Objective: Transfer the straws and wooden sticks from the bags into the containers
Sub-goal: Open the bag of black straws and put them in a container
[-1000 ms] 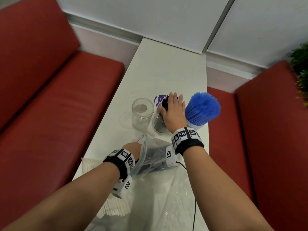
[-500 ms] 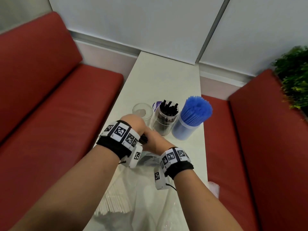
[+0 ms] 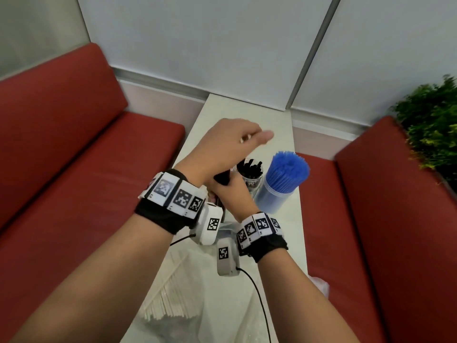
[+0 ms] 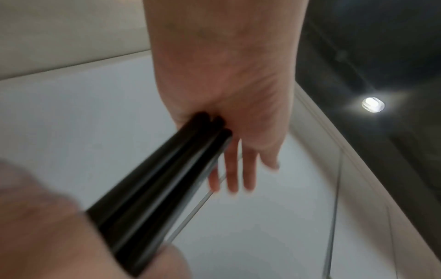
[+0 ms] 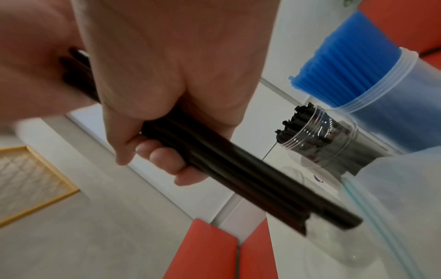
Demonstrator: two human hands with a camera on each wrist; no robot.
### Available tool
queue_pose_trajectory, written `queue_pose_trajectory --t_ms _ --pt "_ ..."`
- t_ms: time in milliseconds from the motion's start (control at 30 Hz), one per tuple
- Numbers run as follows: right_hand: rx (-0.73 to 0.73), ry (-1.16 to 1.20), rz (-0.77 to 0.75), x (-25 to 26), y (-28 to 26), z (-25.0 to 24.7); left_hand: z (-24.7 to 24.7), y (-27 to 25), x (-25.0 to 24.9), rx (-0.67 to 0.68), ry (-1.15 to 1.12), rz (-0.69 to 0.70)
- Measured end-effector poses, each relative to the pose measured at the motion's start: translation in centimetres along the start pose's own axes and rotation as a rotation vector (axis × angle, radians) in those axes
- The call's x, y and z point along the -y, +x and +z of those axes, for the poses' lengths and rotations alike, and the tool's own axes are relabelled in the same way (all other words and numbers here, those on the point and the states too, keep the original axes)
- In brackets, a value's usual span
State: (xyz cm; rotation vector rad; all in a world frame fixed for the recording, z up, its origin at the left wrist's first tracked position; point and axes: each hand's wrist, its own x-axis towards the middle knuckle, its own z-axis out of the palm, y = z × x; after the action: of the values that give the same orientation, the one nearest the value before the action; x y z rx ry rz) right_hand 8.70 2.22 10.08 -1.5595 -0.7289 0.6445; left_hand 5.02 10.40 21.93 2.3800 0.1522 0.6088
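My right hand [image 3: 232,194] grips a bundle of black straws [image 3: 222,179] just in front of the clear jar [image 3: 252,178] that holds more black straws. In the right wrist view its fingers [image 5: 167,162] curl round the bundle [image 5: 238,179], which points down toward the zip bag [image 5: 393,198]. My left hand [image 3: 235,142] is raised above it with straight fingers. In the left wrist view its palm [image 4: 226,94] presses on the upper ends of the straws [image 4: 155,188]. A tub of blue straws [image 3: 284,179] stands to the right. Wooden sticks [image 3: 168,300] lie in a bag at the near left.
The narrow white table [image 3: 247,112] runs between two red benches [image 3: 86,174], [image 3: 383,219]. Clear plastic bags [image 3: 222,305] cover its near end, and a black cable [image 3: 257,293] trails from my right wrist. A green plant [image 3: 432,125] stands at the right.
My right hand left the black-straw jar, went to the bag and came up gripping a bundle of black straws. My left hand let go of the bag and rose, palm onto the straw ends.
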Motion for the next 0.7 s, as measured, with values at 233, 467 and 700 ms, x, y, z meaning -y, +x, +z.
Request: queue_pose_trajectory --t_ms 233,467,700 --pt "-0.16 0.184 -0.093 5.6 -0.2 -4.2 2.4 -0.9 4.2 -0.162 -0.844 -0.608" --pt "-0.162 0.195 -0.172 8.0 -0.3 -4.8 8.3 -3.8 6.2 0.352 -1.633 -0.958" --pt "-0.206 0.12 -0.19 7.0 -0.2 -5.5 9.9 -4.1 7.4 0.335 -1.737 -1.068"
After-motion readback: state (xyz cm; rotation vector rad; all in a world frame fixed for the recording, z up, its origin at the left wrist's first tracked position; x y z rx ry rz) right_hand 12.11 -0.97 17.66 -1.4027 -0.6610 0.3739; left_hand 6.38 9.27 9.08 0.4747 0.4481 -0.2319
